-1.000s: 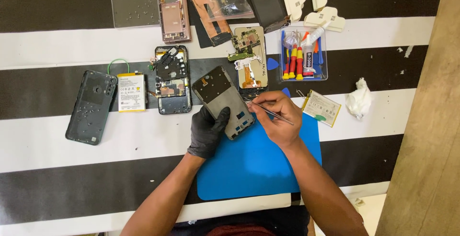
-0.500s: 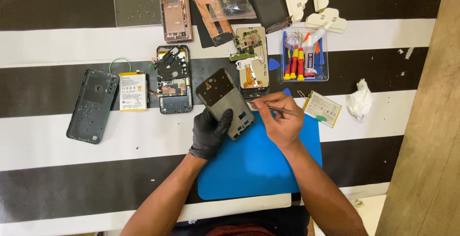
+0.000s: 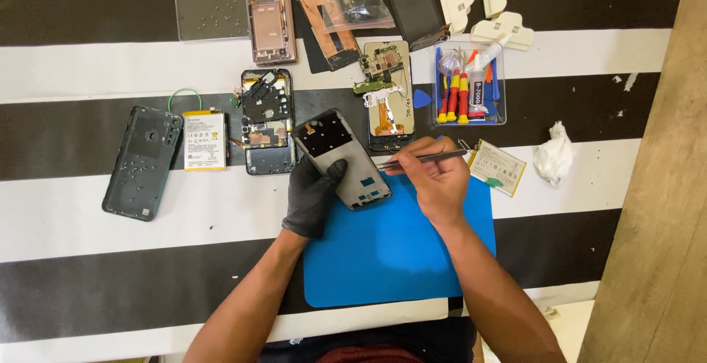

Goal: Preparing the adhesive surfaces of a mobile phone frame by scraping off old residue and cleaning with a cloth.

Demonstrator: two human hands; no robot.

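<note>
My gloved left hand (image 3: 313,194) props the phone frame (image 3: 342,158) up off the blue mat (image 3: 398,252), fingers curled around its near long edge and thumb on top, so it sits tilted between my two hands. My bare right hand (image 3: 438,179) is closed in a pinch on the tweezers (image 3: 420,160), their tips touching the frame's right edge. The frame looks light and stiff, but I judge it thin enough to flex or crack if squeezed across the middle; the edges are the safest hold. The glove should help against its smooth face. Beyond my left hand lie a battery (image 3: 204,139) and a back cover (image 3: 142,161); beyond my right, a tool tray (image 3: 469,83).
</note>
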